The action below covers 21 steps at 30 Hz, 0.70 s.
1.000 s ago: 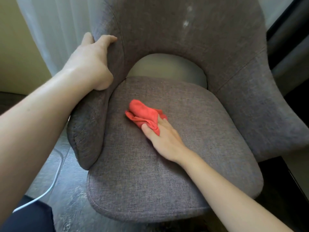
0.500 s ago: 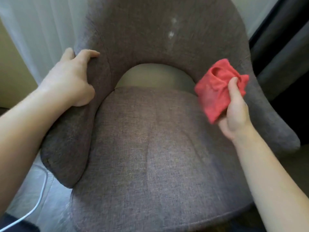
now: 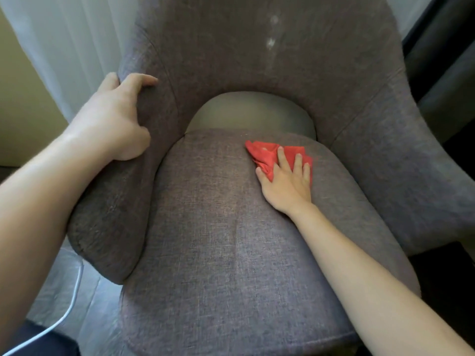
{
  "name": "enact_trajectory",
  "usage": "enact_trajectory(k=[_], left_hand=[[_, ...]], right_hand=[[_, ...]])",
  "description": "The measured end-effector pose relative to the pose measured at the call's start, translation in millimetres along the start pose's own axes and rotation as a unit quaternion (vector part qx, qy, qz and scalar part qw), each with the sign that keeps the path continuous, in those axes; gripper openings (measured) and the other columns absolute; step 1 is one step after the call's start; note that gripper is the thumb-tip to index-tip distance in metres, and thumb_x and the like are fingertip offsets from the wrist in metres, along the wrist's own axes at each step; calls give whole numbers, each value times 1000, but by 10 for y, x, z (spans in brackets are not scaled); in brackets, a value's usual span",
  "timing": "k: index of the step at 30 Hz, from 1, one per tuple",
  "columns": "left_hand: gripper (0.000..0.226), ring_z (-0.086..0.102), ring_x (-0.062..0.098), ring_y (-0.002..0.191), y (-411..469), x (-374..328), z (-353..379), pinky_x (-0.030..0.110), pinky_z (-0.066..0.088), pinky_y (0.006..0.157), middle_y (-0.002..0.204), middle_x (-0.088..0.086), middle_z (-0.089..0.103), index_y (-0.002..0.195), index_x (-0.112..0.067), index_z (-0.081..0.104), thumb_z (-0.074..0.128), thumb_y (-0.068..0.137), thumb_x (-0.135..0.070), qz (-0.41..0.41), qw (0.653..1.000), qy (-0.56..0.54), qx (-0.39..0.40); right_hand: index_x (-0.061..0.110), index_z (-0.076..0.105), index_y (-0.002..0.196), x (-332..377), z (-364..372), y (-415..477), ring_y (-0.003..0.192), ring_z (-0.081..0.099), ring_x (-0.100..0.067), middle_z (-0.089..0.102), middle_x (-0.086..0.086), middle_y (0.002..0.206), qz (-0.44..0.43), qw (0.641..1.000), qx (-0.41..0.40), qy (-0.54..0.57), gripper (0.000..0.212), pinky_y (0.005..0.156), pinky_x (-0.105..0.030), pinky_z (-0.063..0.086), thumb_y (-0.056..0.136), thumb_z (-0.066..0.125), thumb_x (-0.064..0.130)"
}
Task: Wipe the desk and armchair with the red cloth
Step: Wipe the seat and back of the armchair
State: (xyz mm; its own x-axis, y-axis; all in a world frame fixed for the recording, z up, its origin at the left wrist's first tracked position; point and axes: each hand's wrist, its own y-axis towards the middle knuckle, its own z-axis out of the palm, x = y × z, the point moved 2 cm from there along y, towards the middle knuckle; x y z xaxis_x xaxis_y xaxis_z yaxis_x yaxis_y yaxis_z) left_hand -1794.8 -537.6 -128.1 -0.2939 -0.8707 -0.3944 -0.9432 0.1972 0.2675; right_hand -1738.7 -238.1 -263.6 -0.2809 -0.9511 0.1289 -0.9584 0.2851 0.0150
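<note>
While the left hand [image 3: 110, 124] clamps the upper edge of the left armrest of the grey woven-fabric armchair [image 3: 231, 240], its fingers curl over the rim and the thumb lies down the inner face, a closed grasp on the padding. The right hand [image 3: 286, 181] lies flat and spread, palm down, pressing the crumpled red cloth [image 3: 267, 156] against the seat cushion; its fingers are extended and slightly fanned rather than curled, so the cloth is pinned under the hand and not pinched between fingers. The cloth sits at the rear right of the seat, near the arched gap where the seat meets the backrest, and well apart from the left hand. It is bunched into a rough band whose long axis runs left to right across the seat, with a pointed corner sticking out to the left past the thumb and a smaller edge showing to the right of the little finger. Pale smudges [image 3: 271, 42] mark the backrest above. A white cable [image 3: 64, 314] runs over the floor to the left of the chair, beside a sheer white curtain [image 3: 64, 47].
</note>
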Motion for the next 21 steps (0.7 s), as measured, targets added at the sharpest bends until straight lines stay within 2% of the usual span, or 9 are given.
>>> enact_trajectory(k=[6,10,15,17,20,21], left_hand=[[81,47,42,122,-12,-12,-25,43,40,102,126,16,42,148,-34,37,67,79,-2,-4,1000,4,5],[82,47,41,123,-32,-17,-31,42,39,101,127,15,42,148,-35,36,66,79,-2,-12,1000,0,8],[83,49,40,121,-71,-29,-49,40,40,100,127,15,41,148,-34,37,65,77,-1,-14,1000,-15,10],[83,50,40,119,-81,-38,-60,39,41,99,126,14,41,148,-33,37,65,77,-1,-15,1000,-22,12],[82,51,41,119,-96,-54,-64,40,42,99,128,14,40,149,-32,36,64,78,-1,-13,999,-27,15],[83,51,41,119,-93,-58,-64,40,42,99,128,14,40,149,-32,36,64,78,-1,-12,999,-30,16]], right_hand=[[48,-2,154,520,82,-223,153,4,-41,7,2,169,-112,992,41,41,63,123,-55,1,96,18,64],[47,-3,154,811,77,-463,153,4,-40,5,3,168,-174,981,65,59,64,123,-55,0,97,20,63],[55,-4,151,1070,-96,-892,154,-1,-37,5,8,168,-260,943,151,140,62,124,-51,-4,99,30,58],[56,1,151,1086,-209,-1073,155,1,-26,10,19,166,-285,919,169,211,59,125,-45,-3,101,33,53],[53,12,152,991,-384,-1259,150,9,5,14,37,159,-306,868,199,336,55,123,-26,6,104,37,47],[49,19,153,943,-424,-1283,147,11,11,14,39,157,-299,842,222,391,53,122,-22,8,104,38,44]])
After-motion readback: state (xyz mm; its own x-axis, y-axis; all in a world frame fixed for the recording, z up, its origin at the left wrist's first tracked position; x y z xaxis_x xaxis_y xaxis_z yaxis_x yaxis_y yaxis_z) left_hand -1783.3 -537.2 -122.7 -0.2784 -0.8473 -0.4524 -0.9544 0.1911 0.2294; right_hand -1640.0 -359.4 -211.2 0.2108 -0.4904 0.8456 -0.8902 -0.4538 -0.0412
